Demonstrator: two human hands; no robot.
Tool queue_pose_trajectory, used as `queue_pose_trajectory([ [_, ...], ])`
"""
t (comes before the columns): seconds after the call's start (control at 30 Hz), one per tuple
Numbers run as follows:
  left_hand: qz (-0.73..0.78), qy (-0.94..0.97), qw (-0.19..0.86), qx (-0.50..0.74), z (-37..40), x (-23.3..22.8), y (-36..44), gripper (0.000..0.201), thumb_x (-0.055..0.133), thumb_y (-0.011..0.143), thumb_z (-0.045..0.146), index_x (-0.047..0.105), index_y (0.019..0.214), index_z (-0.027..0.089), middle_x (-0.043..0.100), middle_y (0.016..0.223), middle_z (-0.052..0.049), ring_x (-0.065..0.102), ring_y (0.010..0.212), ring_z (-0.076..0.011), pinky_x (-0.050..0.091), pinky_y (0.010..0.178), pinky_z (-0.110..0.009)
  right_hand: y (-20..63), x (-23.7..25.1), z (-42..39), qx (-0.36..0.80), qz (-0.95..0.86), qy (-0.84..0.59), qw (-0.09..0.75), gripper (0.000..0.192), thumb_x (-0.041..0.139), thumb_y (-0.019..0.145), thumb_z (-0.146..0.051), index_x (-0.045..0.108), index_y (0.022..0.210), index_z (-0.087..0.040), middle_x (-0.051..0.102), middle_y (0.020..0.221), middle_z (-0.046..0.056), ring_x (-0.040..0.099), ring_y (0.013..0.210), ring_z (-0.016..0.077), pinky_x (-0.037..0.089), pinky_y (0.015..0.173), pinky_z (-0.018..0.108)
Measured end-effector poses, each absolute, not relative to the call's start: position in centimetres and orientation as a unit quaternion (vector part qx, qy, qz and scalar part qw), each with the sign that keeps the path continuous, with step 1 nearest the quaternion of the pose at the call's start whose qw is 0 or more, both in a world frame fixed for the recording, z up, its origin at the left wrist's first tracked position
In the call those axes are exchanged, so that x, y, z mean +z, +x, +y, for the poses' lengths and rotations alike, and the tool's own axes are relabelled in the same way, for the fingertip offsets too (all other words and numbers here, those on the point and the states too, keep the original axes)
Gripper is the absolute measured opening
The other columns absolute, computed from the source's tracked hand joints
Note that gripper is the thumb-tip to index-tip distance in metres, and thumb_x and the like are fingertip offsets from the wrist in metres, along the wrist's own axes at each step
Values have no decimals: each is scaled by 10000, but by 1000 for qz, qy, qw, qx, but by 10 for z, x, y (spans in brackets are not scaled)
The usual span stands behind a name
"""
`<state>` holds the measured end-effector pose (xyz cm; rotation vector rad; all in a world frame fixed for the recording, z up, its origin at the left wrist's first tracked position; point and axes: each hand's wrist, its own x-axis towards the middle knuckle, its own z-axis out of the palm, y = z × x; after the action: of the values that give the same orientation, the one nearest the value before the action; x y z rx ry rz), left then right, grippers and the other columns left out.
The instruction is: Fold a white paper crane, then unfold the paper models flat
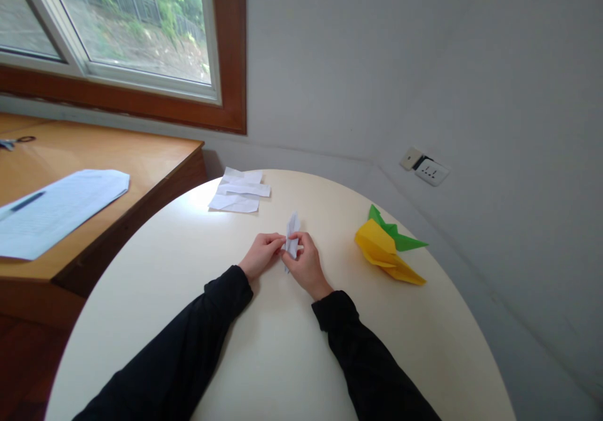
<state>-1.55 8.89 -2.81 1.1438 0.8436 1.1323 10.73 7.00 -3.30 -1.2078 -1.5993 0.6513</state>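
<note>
A small piece of folded white paper (293, 225) stands between my two hands over the middle of the round table. My left hand (262, 254) pinches its left side, with thumb and forefinger together. From the right, my right hand (307, 264) holds the same paper, fingers curled at its upper part and thumb lower down. Its upper tip points away from me, and a narrow lower end shows beneath my fingers. The fingers partly hide its folds.
White paper pieces (238, 200) lie at the round table's (179, 345) far edge. Yellow folded paper (377, 243) and green folded paper (400, 237) rest on the right. On the wooden desk (117, 147) are printed sheets (70, 213), a pen (27, 202) and scissors (19, 140).
</note>
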Motion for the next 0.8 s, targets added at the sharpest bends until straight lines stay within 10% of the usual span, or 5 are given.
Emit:
queue_pose_trajectory([
  [0.8,385,516,580,499,88,-27,-16,301,650,657,409,656,624,111,580,590,-14,469,559,-112,362,561,-241,108,-28,70,280,-631,-501,523,143,519,727,-271,487,846,-199,572,810,25,574,702,150,497,578,268],
])
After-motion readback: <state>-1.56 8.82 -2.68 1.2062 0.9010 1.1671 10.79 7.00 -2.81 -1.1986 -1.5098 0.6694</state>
